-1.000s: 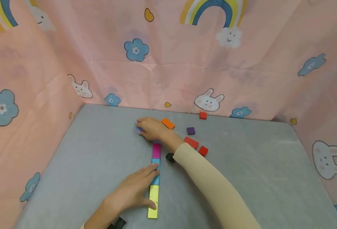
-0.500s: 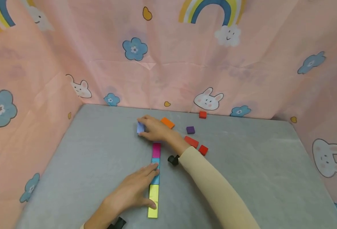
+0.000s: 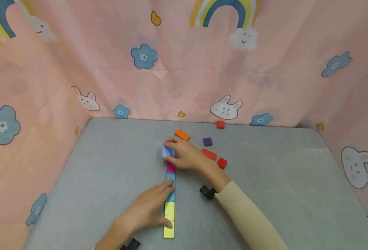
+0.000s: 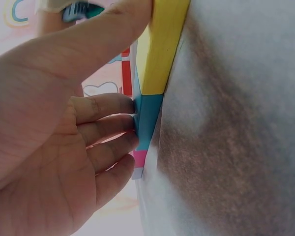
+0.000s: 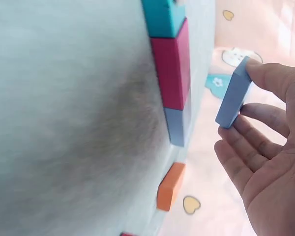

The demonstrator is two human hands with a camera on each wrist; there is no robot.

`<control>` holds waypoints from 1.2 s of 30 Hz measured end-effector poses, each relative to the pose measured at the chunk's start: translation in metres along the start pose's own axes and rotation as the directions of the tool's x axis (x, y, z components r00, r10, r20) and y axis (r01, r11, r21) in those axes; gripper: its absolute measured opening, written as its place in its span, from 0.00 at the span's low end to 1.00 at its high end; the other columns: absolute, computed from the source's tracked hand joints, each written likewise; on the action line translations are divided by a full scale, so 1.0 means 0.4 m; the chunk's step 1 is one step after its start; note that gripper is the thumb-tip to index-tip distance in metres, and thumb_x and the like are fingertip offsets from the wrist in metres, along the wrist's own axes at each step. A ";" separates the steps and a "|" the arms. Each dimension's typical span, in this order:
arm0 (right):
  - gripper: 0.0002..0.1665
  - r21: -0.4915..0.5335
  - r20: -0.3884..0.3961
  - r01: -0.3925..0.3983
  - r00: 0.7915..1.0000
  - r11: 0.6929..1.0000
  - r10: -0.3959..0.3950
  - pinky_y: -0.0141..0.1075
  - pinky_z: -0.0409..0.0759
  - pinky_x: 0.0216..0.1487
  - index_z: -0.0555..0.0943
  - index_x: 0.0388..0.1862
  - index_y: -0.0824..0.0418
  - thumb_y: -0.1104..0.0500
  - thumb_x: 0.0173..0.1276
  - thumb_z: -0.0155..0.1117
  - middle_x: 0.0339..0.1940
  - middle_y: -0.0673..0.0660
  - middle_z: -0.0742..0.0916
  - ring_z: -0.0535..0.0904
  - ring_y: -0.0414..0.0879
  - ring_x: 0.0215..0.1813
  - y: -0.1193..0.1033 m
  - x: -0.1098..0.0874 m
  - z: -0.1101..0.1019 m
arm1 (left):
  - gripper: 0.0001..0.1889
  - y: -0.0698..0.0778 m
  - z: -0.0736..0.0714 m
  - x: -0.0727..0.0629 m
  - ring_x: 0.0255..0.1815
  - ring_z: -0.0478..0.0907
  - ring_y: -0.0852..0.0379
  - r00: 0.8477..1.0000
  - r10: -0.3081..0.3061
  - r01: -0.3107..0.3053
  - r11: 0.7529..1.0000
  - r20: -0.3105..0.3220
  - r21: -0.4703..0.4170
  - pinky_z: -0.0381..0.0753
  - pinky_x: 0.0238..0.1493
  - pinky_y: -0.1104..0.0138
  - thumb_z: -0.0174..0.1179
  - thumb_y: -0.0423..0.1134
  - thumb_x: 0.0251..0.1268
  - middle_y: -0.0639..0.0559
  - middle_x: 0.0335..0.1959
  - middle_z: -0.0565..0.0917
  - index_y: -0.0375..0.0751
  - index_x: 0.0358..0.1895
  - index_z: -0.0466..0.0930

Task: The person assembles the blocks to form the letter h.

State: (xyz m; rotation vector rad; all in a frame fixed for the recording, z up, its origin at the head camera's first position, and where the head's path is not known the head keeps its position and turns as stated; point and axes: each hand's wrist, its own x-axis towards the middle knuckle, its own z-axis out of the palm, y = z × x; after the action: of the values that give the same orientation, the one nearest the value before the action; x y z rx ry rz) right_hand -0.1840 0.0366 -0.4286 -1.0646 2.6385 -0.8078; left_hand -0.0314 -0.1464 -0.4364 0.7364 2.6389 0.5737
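My right hand (image 3: 188,154) pinches a pale blue block (image 5: 233,96) between thumb and fingers. In the right wrist view that block is raised off the table, beside the far end of a straight row of blocks. From near to far, the row runs through a yellow block (image 3: 169,232), a bright blue stretch (image 4: 148,115), a magenta block (image 5: 169,73) and another pale blue block (image 5: 178,127). My left hand (image 3: 147,206) lies along the row's left side. Its thumb touches the yellow part and its loosely extended fingers rest at the bright blue part.
Beyond the row lies an orange block (image 3: 182,134). To its right are a purple block (image 3: 207,141), a long red block (image 3: 209,154) and a small red one (image 3: 222,163). Another red block (image 3: 220,124) sits by the pink cloth (image 3: 184,80) behind the grey table (image 3: 115,166).
My right hand has carried the pale blue block right and nearer, from left of the row to over its far end. The left hand has stayed in place.
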 end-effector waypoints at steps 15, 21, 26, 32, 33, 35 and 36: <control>0.35 -0.002 -0.071 -0.054 0.996 0.999 0.053 0.48 0.83 0.73 0.78 0.73 0.65 0.52 0.72 0.74 0.69 0.58 0.83 0.81 0.52 0.70 -0.008 -0.207 0.006 | 0.56 0.001 -0.001 0.005 0.86 0.62 0.45 1.000 0.027 -0.027 1.000 0.001 0.000 0.67 0.84 0.50 0.83 0.57 0.48 0.45 0.86 0.63 0.34 0.79 0.68; 0.34 -0.022 -0.096 -0.074 0.993 0.997 0.072 0.47 0.84 0.71 0.79 0.72 0.65 0.52 0.72 0.74 0.67 0.57 0.84 0.82 0.50 0.67 0.003 -0.268 0.011 | 0.56 0.002 -0.004 0.000 0.85 0.64 0.42 1.000 0.016 -0.017 1.000 -0.017 -0.026 0.68 0.83 0.49 0.85 0.54 0.45 0.43 0.85 0.64 0.33 0.78 0.68; 0.35 -0.042 -0.087 -0.096 0.992 0.995 0.092 0.48 0.85 0.70 0.80 0.72 0.65 0.51 0.71 0.75 0.67 0.56 0.84 0.81 0.50 0.68 0.010 -0.309 0.018 | 0.56 0.001 -0.004 -0.003 0.85 0.64 0.43 0.999 0.028 -0.029 0.999 -0.026 -0.020 0.67 0.84 0.50 0.85 0.54 0.45 0.43 0.84 0.65 0.33 0.77 0.69; 0.35 -0.067 -0.061 -0.137 0.989 0.988 0.133 0.48 0.85 0.70 0.80 0.72 0.62 0.48 0.71 0.75 0.67 0.54 0.84 0.82 0.48 0.67 0.010 -0.359 0.021 | 0.56 0.001 -0.005 -0.007 0.85 0.63 0.43 0.999 0.025 -0.025 0.999 -0.022 -0.024 0.68 0.84 0.50 0.85 0.54 0.46 0.43 0.85 0.65 0.33 0.78 0.69; 0.35 -0.070 -0.059 -0.143 0.989 0.987 0.139 0.47 0.85 0.70 0.81 0.72 0.62 0.48 0.71 0.75 0.67 0.54 0.84 0.82 0.48 0.67 0.010 -0.366 0.023 | 0.56 0.001 -0.006 -0.008 0.85 0.63 0.43 1.000 0.022 -0.022 0.999 -0.020 -0.028 0.67 0.84 0.50 0.85 0.54 0.46 0.43 0.85 0.64 0.33 0.78 0.68; 0.35 -0.083 -0.057 -0.156 0.987 0.984 0.152 0.47 0.86 0.69 0.81 0.72 0.60 0.48 0.70 0.76 0.66 0.53 0.84 0.82 0.47 0.67 0.008 -0.379 0.026 | 0.55 0.001 -0.008 -0.008 0.86 0.62 0.43 1.000 0.020 -0.021 0.999 -0.020 -0.031 0.67 0.84 0.50 0.85 0.54 0.47 0.43 0.85 0.64 0.33 0.78 0.68; 0.35 -0.092 -0.055 -0.163 0.986 0.982 0.158 0.47 0.86 0.68 0.81 0.71 0.60 0.47 0.70 0.76 0.66 0.52 0.84 0.82 0.47 0.66 0.007 -0.385 0.029 | 0.55 0.001 -0.010 -0.008 0.86 0.62 0.43 1.000 0.021 -0.021 0.999 -0.021 -0.031 0.67 0.84 0.50 0.85 0.53 0.47 0.43 0.85 0.64 0.33 0.78 0.68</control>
State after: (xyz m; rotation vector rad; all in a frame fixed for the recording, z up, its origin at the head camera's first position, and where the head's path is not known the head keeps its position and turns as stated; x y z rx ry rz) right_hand -0.0697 0.1393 -0.4446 -0.8491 2.7845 -0.6876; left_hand -0.0303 -0.1491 -0.4323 0.7537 2.6375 0.6308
